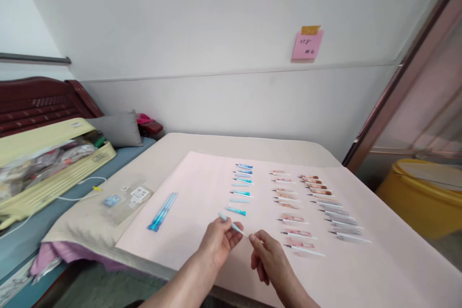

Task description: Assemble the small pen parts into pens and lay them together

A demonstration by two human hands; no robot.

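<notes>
Over the near edge of the pink sheet (187,178), the left hand (217,241) is pinching a pale blue pen (231,224), and the right hand (270,256) seems to be nipping its thin tip.

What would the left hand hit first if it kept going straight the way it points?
Likely the short teal piece at the near end of the blue column, just beyond the left hand and the pale blue pen that it grips with the right hand. Depth is hard to judge.
</notes>
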